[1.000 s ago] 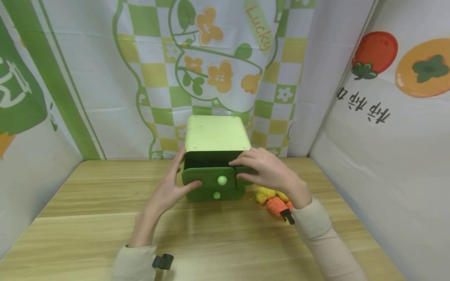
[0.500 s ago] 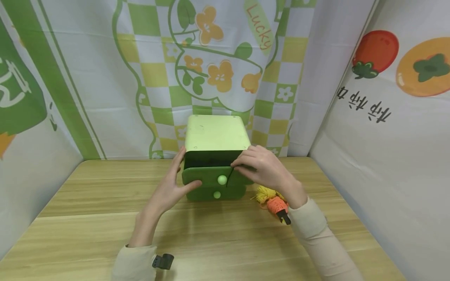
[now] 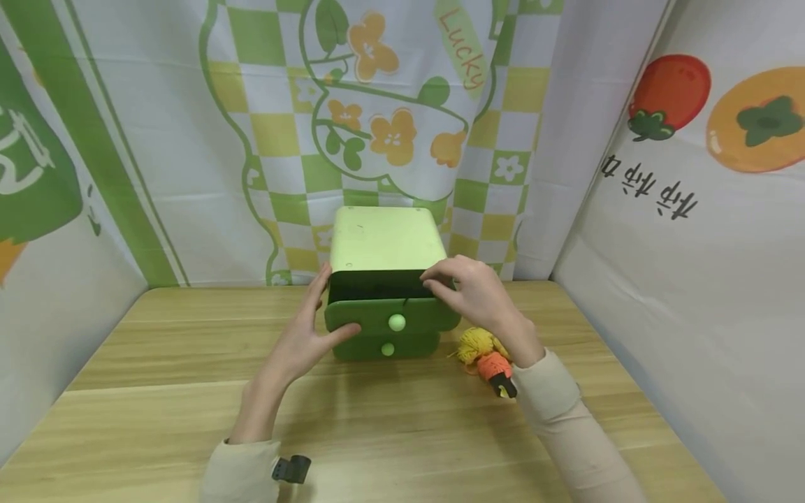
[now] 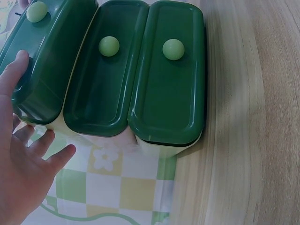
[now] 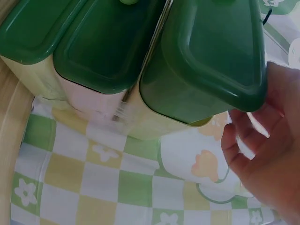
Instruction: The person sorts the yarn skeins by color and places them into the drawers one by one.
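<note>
A small drawer cabinet (image 3: pixel 386 237) with a pale green top stands at the back of the table. Its top drawer (image 3: pixel 367 318), dark green with a round light green knob (image 3: pixel 397 322), is pulled part way out. My left hand (image 3: pixel 302 342) lies along the left side, thumb against the drawer front and fingers fairly straight by the cabinet wall. Over the drawer's right end is my right hand (image 3: pixel 481 290), thumb and index fingertips close together at the opening with nothing visible between them. A thin black cord end (image 3: pixel 405 302) pokes over the drawer's front edge; the rest is hidden.
A yellow yarn bundle (image 3: pixel 474 344) and an orange yarn bundle (image 3: pixel 492 367) with a black band lie right of the cabinet, near my right forearm. Two lower drawers (image 4: pixel 105 70) are closed. A patterned cloth (image 3: pixel 277 133) hangs behind.
The black cord hung down the drawer front from my right hand; now only a short end shows over the edge. The right hand has shifted slightly back and up; my left hand has stayed put.
</note>
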### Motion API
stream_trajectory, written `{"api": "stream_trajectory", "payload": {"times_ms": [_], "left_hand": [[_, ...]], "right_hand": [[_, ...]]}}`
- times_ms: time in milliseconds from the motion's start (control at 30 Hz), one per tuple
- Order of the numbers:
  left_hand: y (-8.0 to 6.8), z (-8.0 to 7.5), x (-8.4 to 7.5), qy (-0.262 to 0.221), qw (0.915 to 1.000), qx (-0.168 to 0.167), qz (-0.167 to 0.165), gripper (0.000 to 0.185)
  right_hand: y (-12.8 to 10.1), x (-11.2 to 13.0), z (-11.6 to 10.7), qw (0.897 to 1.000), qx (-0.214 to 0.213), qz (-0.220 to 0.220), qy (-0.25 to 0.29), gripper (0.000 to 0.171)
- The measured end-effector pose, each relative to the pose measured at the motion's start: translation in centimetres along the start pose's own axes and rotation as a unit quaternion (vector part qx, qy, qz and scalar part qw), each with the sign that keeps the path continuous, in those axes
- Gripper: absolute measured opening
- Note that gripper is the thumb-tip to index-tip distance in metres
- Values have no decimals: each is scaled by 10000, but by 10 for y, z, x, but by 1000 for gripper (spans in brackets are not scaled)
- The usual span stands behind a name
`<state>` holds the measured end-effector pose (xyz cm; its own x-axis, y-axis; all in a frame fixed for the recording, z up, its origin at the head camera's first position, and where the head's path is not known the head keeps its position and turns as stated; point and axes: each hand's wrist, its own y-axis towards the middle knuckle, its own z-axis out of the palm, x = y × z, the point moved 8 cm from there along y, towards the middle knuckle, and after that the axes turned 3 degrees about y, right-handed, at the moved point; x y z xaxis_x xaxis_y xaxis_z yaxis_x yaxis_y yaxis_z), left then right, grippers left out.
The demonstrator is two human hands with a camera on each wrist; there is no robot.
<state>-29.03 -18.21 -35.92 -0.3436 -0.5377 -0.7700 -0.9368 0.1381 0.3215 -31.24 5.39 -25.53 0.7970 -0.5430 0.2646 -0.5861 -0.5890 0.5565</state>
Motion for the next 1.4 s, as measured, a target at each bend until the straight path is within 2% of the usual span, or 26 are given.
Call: {"api": "stream_trajectory", "payload": {"times_ms": [133,267,533,800,1100,1233,1400], "left_hand": [[0,0,0,-12,10000,-3,12,104],[0,0,0,-37,10000,7,10,105],[0,1,1,-52,10000,-3,3,104],[1,0,0,-69,9999,-48,54,105],[0,0,1,-79,10000,-15,39,105],[0,0,1,-91,10000,-24,29,105],[1,1,2,-80,10000,6,-3,105]], "right_hand": [[1,-8,4,9989,219,408,-79,14],[2,-13,7,9973,395,626,28,17],[0,-18,6,9951,255,868,389,18],[-3,-11,-5,9972,-250,510,479,18],[-13,18,-19,9969,-694,-148,330,17],[-19,28,-18,9966,-674,-218,416,17],[-27,37,-9,9976,-339,-251,558,17]]}}
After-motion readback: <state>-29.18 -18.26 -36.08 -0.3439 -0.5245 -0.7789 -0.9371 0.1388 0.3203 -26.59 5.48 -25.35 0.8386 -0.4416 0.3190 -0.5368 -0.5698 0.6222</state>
